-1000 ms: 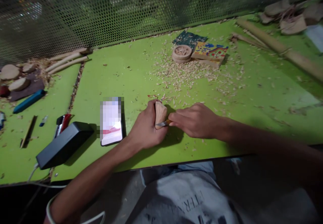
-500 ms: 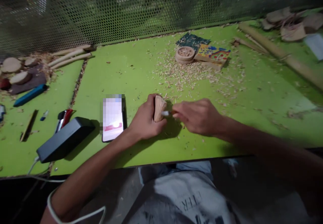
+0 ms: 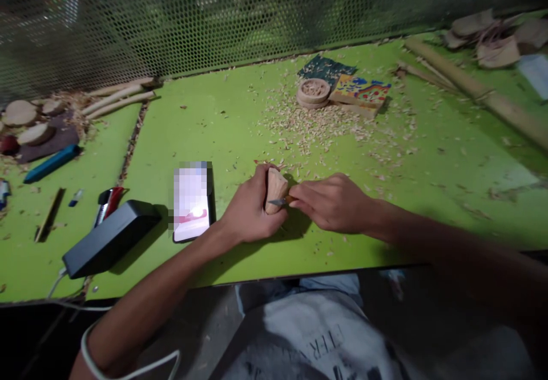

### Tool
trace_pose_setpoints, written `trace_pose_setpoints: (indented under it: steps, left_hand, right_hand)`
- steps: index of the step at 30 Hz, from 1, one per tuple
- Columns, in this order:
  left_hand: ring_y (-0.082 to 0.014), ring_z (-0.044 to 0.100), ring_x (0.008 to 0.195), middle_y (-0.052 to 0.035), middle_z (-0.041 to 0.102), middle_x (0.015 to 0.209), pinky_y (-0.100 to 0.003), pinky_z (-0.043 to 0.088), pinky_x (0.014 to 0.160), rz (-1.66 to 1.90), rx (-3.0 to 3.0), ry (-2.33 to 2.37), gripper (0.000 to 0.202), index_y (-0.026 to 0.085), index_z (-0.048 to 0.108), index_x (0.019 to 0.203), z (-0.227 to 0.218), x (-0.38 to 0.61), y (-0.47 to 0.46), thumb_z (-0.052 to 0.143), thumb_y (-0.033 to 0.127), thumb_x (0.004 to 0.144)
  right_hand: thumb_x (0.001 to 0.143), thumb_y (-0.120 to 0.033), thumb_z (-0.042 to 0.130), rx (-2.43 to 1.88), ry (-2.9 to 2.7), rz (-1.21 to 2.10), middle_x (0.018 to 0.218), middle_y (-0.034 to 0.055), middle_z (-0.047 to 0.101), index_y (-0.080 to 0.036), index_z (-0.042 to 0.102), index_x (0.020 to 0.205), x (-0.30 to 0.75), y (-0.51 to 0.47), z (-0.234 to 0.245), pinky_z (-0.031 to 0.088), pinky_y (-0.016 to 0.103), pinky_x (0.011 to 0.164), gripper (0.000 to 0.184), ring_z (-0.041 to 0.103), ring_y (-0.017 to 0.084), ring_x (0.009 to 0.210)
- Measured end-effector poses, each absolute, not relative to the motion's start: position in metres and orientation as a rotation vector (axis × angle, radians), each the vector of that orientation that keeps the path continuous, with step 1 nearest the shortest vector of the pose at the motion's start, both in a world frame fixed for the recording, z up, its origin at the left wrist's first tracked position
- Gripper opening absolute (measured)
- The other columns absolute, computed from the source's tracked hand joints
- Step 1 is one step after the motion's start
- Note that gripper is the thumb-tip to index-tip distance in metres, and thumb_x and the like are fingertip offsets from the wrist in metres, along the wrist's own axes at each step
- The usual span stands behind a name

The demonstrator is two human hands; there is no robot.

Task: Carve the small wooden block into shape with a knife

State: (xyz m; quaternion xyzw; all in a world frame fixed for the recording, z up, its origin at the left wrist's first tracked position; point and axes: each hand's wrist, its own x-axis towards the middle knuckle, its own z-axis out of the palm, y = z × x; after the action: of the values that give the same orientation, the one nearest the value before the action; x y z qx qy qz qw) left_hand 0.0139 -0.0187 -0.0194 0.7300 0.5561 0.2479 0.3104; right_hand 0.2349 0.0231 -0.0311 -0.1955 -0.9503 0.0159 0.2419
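My left hand (image 3: 252, 206) is closed around a pale, partly carved piece of wood (image 3: 276, 190), pressing it near the green tabletop. In my right hand (image 3: 334, 202) is a small carving knife (image 3: 280, 201), gripped by its wooden handle. The blade points left and lies across the lower part of the wood's face. The rest of the handle is hidden inside my fingers. Left of my left hand, a phone (image 3: 191, 203) with a lit screen rests on the table.
Wood shavings (image 3: 317, 126) surround a round carved wooden piece (image 3: 314, 93) and a painted block (image 3: 362, 92). A black box (image 3: 111, 237) with a white cable stands at left, near a blue tool (image 3: 52, 163). A long bamboo pole (image 3: 483, 95) lies at right. Perforated mesh (image 3: 257, 20) borders the back.
The left hand and the wood have shifted slightly down and right. The knife's blade has turned to lie across the wood, and the right hand has moved a little left.
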Motion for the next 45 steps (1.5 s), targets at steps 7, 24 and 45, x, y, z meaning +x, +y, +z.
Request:
trace_pose_setpoints:
  steps: [7, 24, 45]
  left_hand:
    - [-0.0218, 0.058, 0.074, -0.0076, 0.067, 0.096, -0.036, 0.039, 0.065, 0.642, 1.969, 1.432, 0.066, 0.017, 0.042, 0.133, -0.018, 0.013, -0.021, 0.063, 0.031, 0.072]
    - [-0.0211, 0.057, 0.072, -0.0046, 0.065, 0.09, -0.036, 0.04, 0.064, 0.595, 2.012, 1.446, 0.062, 0.018, 0.042, 0.13, -0.017, 0.011, -0.019, 0.059, 0.031, 0.072]
    - [-0.027, 0.063, 0.078, -0.0116, 0.068, 0.102, -0.044, 0.049, 0.069, 0.498, 2.046, 1.478, 0.071, 0.016, 0.04, 0.136, -0.001, 0.012, -0.023, 0.058, 0.038, 0.07]
  right_hand:
    - [0.114, -0.035, 0.037, -0.501, -2.618, 0.027, 0.07, -0.0011, 0.065, -0.019, 0.065, 0.095, 0.237, 0.024, -0.03, 0.021, 0.033, 0.058, 0.037, 0.05, 0.011, 0.058]
    - [0.115, -0.034, 0.036, -0.458, -2.629, 0.067, 0.074, -0.0008, 0.069, -0.018, 0.065, 0.1, 0.239, 0.026, -0.027, 0.021, 0.033, 0.057, 0.037, 0.053, 0.011, 0.056]
    - [0.111, -0.045, 0.04, -1.104, -2.22, 0.126, 0.077, 0.0008, 0.069, -0.018, 0.068, 0.112, 0.272, 0.085, -0.022, 0.029, 0.029, 0.059, 0.039, 0.049, 0.013, 0.056]
